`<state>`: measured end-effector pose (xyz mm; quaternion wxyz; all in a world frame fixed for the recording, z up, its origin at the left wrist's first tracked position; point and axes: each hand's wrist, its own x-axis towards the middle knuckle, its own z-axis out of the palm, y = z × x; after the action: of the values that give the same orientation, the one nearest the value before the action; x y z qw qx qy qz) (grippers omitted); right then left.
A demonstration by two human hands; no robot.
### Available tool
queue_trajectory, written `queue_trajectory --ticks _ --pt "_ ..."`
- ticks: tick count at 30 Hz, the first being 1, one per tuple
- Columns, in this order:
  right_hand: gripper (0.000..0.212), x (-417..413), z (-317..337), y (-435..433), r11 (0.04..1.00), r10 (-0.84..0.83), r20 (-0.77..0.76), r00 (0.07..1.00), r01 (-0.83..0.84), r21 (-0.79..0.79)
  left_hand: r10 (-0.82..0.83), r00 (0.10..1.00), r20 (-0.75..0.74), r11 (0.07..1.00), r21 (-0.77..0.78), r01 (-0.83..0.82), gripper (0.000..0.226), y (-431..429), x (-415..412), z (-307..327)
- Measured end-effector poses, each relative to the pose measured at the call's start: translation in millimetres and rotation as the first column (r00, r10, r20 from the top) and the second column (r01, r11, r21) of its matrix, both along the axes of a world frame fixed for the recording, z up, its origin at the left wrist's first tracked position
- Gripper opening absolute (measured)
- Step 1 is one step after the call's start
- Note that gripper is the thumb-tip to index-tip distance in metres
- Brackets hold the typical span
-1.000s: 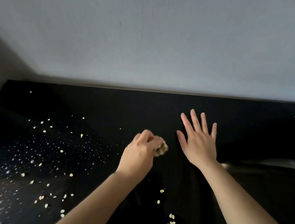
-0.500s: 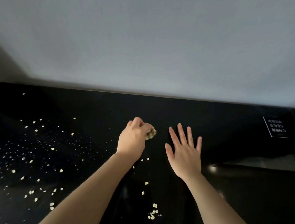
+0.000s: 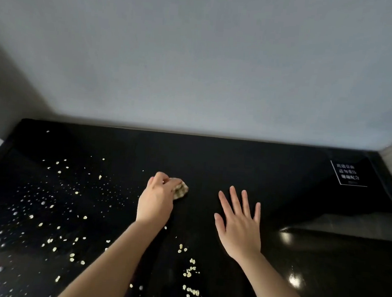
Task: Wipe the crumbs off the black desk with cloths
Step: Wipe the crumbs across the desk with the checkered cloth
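Note:
The glossy black desk [image 3: 270,177] fills the lower half of the view. Pale crumbs [image 3: 52,207] are scattered over its left part, and a denser line of crumbs [image 3: 190,272] lies between my forearms. My left hand [image 3: 156,201] is closed on a small crumpled beige cloth [image 3: 180,190], which peeks out at the fingertips and presses on the desk near its middle. My right hand [image 3: 239,224] lies flat with fingers spread on bare desk, a hand's width to the right of the cloth.
A grey wall [image 3: 196,66] rises directly behind the desk's far edge. A small black sign with white text [image 3: 348,173] sits at the far right corner. Light reflections [image 3: 295,278] glare on the right of the surface.
The view has shifted, so more of the desk's right side and the sign show. My left hand with the cloth has slid away from my right hand, leaving more crumbs trailing toward me.

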<state>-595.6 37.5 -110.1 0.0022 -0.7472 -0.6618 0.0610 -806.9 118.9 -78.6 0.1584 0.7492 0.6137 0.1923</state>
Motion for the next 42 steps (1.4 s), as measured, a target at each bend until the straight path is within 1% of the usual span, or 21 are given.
queue_trajectory --ticks 2,4,6,9,11,13,15,18,20,21,23,25,27,31,34,36,38,40,42 --pt "0.060 0 -4 0 1.000 0.006 0.000 1.000 -0.006 0.017 0.050 0.998 -0.030 0.998 -0.026 -0.051 0.034 10 3 -6" --pt "0.059 1 -6 0 0.999 0.011 0.005 1.000 -0.012 0.033 0.028 0.999 -0.027 1.000 -0.001 -0.028 0.033 3 8 -7" --pt "0.059 2 -6 0 0.999 0.019 0.002 1.000 -0.019 0.046 -0.050 0.999 0.001 0.998 0.025 0.050 0.032 -17 12 -3" --pt "0.061 2 -4 -6 0.999 0.027 -0.007 1.000 -0.027 0.033 -0.212 0.976 0.051 0.976 0.060 0.209 0.036 -68 11 1" --pt "0.063 1 -3 -15 0.999 0.024 -0.001 1.000 -0.024 0.025 -0.319 0.945 0.065 0.948 0.036 0.317 0.042 -102 8 0" --pt "0.063 1 -3 -27 0.999 0.034 0.001 0.999 -0.034 0.016 -0.354 0.933 0.071 0.935 0.021 0.353 0.046 -121 4 -3" --pt "0.062 2 -4 -37 0.999 0.042 0.004 0.999 -0.042 0.013 -0.266 0.961 0.083 0.964 0.042 0.263 0.041 -116 2 -2" --pt "0.061 2 -4 -44 0.999 0.051 0.010 0.999 -0.051 0.013 -0.047 0.997 0.059 0.998 0.046 0.044 0.030 -84 1 -1" --pt "0.060 2 -5 -46 0.998 0.057 0.007 0.998 -0.057 0.023 0.018 0.999 0.031 1.000 0.002 -0.018 0.029 -71 3 -3" --pt "0.061 2 -5 -47 0.998 0.062 0.008 0.998 -0.062 0.028 0.015 1.000 0.020 1.000 -0.010 -0.015 0.029 -71 5 -4" --pt "0.061 2 -5 -48 0.997 0.070 0.009 0.997 -0.070 0.030 -0.039 0.999 0.015 0.999 -0.004 0.039 0.030 -85 13 -4" --pt "0.063 2 -5 -52 0.997 0.077 0.010 0.997 -0.077 0.017 -0.139 0.990 0.013 0.990 0.005 0.139 0.033 -112 18 -5" --pt "0.063 1 -5 -60 0.996 0.085 0.015 0.996 -0.085 0.005 -0.225 0.974 0.013 0.974 -0.006 0.225 0.040 -141 18 -7" --pt "0.061 0 -4 -84 0.996 0.092 0.006 0.996 -0.092 -0.005 -0.342 0.940 -0.008 0.939 -0.049 0.341 0.053 -182 11 -6" --pt "0.061 -1 -3 -103 0.994 0.110 0.009 0.994 -0.110 -0.018 -0.413 0.910 -0.041 0.909 -0.084 0.408 0.050 -199 9 3" --pt "0.061 -1 -3 -108 0.994 0.106 0.005 0.994 -0.105 -0.022 -0.370 0.929 -0.013 0.927 -0.062 0.369 0.046 -197 7 7" --pt "0.061 -1 -3 -109 0.995 0.100 0.008 0.995 -0.100 -0.020 -0.238 0.971 0.021 0.971 -0.028 0.239 0.044 -185 5 10" --pt "0.060 -1 -4 -109 0.995 0.102 0.016 0.995 -0.102 -0.012 -0.138 0.990 0.000 0.990 -0.007 0.138 0.043 -174 5 8" --pt "0.060 -2 -4 -109 0.994 0.105 0.022 0.994 -0.105 -0.011 -0.109 0.994 -0.020 0.994 -0.008 0.109 0.042 -172 7 5"
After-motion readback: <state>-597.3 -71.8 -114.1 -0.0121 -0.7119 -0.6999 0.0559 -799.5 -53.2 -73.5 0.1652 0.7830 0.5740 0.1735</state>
